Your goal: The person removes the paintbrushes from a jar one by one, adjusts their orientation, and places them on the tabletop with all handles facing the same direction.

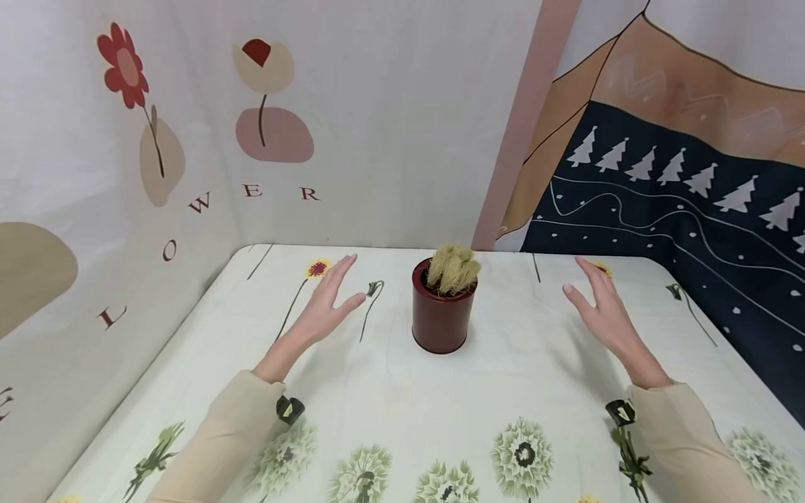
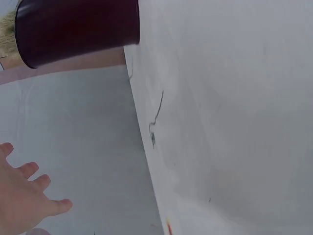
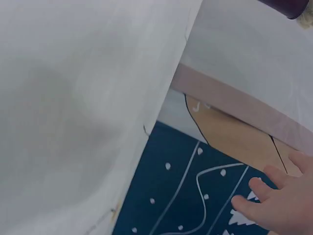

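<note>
A dark red cylindrical pot [image 1: 442, 323] stands upright near the back middle of the table, with a pale yellow-green, fuzzy cactus-like plant [image 1: 454, 269] rising from it. To its left my left hand [image 1: 323, 305] hovers above the cloth, fingers extended and thumb apart, holding nothing. On the other side my right hand [image 1: 605, 311] is held up in much the same way, also holding nothing. Neither hand touches the pot. The left wrist view shows the pot [image 2: 78, 32] at the top; the right wrist view catches only its edge [image 3: 288, 6] in the upper corner.
A white tablecloth [image 1: 377, 391] with printed flowers covers the table. Behind it hangs a pale curtain [image 1: 390, 126] with flower prints and letters. A dark blue cloth [image 1: 604, 202] with printed trees hangs at the right.
</note>
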`<move>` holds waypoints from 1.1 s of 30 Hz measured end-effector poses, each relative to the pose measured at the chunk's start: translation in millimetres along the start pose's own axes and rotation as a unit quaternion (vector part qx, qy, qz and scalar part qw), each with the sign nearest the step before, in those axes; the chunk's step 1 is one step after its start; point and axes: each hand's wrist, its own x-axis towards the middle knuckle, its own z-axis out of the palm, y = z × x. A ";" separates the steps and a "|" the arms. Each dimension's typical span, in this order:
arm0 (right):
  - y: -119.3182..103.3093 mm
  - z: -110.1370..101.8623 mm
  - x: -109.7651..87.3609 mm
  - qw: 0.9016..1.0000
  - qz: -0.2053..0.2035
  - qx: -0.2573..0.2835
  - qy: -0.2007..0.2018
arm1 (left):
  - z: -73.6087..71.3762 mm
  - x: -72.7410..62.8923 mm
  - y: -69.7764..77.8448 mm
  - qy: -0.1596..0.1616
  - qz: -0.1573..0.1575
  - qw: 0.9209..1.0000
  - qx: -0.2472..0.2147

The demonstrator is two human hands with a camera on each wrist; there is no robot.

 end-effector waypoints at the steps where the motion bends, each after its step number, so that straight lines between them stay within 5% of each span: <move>1: -0.5 0.9 0.1 1.000 0.005 0.019 0.001 | 1.3 -0.2 1.3 -0.002 -0.008 1.000 -0.025; 7: -5.5 9.3 0.9 0.990 0.021 0.141 -0.005 | 6.9 -2.1 21.5 -0.017 -0.031 0.991 -0.129; 12: -7.8 15.8 3.3 0.982 0.032 0.184 -0.010 | 9.5 -1.0 39.9 -0.025 -0.032 0.983 -0.179; 22: 1.0 34.1 16.4 0.972 0.037 0.232 -0.027 | 22.9 6.7 43.6 -0.052 -0.031 0.976 -0.209; 25: -1.4 40.6 20.8 0.961 0.025 0.274 -0.039 | 26.8 9.9 44.3 -0.058 -0.034 0.973 -0.221; 33: -28.6 48.6 25.6 0.965 0.049 0.253 -0.052 | 47.2 20.7 26.1 -0.064 -0.040 0.968 -0.239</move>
